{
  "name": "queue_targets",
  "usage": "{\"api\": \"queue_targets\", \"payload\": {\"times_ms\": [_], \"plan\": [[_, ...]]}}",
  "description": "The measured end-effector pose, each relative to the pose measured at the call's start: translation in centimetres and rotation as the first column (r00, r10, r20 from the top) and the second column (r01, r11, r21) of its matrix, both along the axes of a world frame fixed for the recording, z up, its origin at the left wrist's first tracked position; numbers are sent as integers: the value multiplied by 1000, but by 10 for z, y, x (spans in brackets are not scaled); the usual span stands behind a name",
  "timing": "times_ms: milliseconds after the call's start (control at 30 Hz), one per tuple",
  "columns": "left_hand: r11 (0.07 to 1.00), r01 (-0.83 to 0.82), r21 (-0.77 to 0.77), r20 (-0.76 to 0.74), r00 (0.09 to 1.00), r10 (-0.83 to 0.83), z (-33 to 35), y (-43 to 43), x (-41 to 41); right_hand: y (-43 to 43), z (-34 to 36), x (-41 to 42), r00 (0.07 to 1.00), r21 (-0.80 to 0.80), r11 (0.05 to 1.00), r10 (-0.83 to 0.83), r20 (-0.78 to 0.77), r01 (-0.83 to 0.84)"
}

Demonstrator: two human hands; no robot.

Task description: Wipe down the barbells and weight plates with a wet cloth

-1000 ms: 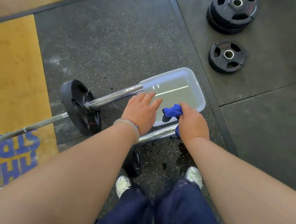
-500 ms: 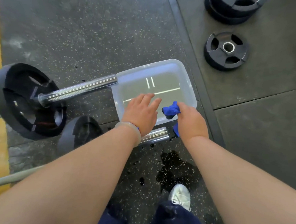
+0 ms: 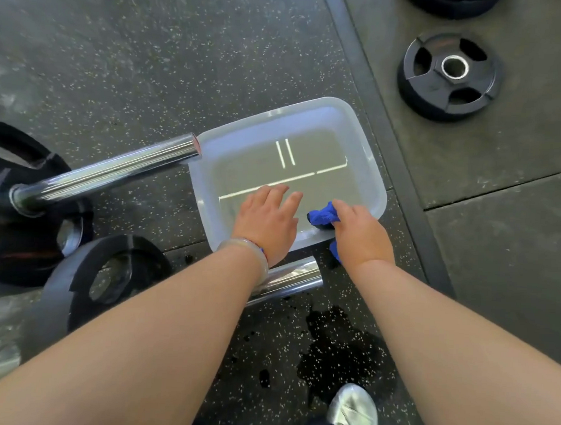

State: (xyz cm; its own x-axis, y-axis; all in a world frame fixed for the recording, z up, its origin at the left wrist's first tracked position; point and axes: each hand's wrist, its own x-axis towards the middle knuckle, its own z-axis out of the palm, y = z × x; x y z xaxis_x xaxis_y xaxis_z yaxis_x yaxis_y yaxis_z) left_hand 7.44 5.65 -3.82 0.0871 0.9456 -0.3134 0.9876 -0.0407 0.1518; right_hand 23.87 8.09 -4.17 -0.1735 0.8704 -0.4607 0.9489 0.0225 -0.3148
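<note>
Step, judged: wetting crumpled blue cloth [image 3: 323, 216].
Right hand [image 3: 362, 237] fingers clamped on it over translucent plastic water tub [image 3: 271, 116]; left hand [image 3: 267, 218] fingers straight, apart. Next, likely: wring, wipe chrome barbell sleeve [image 3: 289, 276].

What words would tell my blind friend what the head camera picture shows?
A right hand holds a blue cloth at a tub of water; the left hand is open beside it. Nearby lie barbell ends and weight plates.
</note>
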Motion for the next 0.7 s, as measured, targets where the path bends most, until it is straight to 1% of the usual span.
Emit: {"api": "queue_targets", "payload": {"times_ms": [67, 200, 300, 433, 533, 600, 700], "plan": [[1000, -5, 2, -8, 1000, 5, -5, 1, -1, -1, -7, -4, 1000, -17, 1000, -1, -15, 1], [1000, -13, -18, -7, 1000, 13, -12, 0, -2, -3, -20, -11, 1000, -78, 997, 3, 5, -3], [1000, -8, -5, -6, 1000, 8, -16, 1, -5, -7, -25, -12, 996, -97, 994, 59, 69, -52], [1000, -9, 10, -22, 1000, 9, -18, 0, -7, -14, -27, -9, 987, -51, 995, 97, 129, -91], [1000, -9, 8, -20, 1000, 9, -16, 1, -7, -14, -23, -8, 985, 18, 995, 96, 144, -99], [1000, 0, 9, -19, 1000, 0, -9, -1, -9, -13, -15, -11, 984, 64, 992, 100, 148, -111], [1000, 2, 24, -24, 1000, -2, 8, 2, -16, -6, 5, -20, 989, 135, 984, 106, 103, -119]]}}
